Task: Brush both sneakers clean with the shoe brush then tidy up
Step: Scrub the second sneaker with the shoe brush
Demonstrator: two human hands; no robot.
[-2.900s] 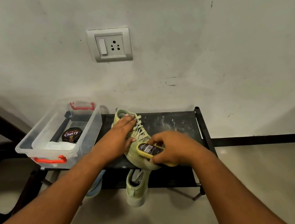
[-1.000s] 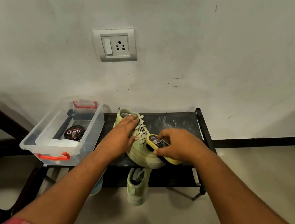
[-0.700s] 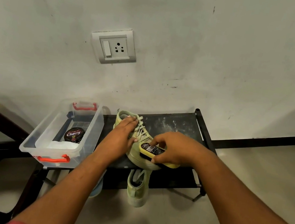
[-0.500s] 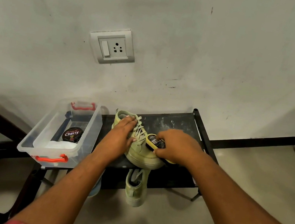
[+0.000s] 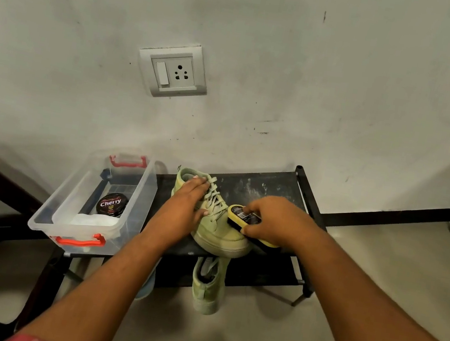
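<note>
The right hand [image 5: 274,222] is curled over a yellow-backed, black-labelled shoe brush [image 5: 242,217]. Its fingertips sit on the brush's top and the thumb runs along the near edge, pressing it bristles-down against the side of a pale green lace-up canvas sneaker [image 5: 221,236]. Just left of that hand, the left hand [image 5: 185,202] lies flat over the laces and collar, fingers straight and close together, pinning the shoe down.

The sneaker stands upright under both hands on a low black metal rack [image 5: 263,185], heel towards the wall and toe reaching the rack's near edge. Its upper looks soft and matte above a thick, paler sole band; from here I cannot make out any dirt.

I take this to be the brushing of the first shoe, along its right flank. The next move seems to call for short strokes towards the toe while the left hand bears down, so the shoe does not slide off the front edge.

Below the hands, a second pale green sneaker [image 5: 207,286] pokes out from the lower level, probably waiting its turn. To the left of the left hand sits a clear plastic box with red handles [image 5: 143,195], holding a round black polish tin [image 5: 110,204], likely where the brush goes at tidy-up.
</note>
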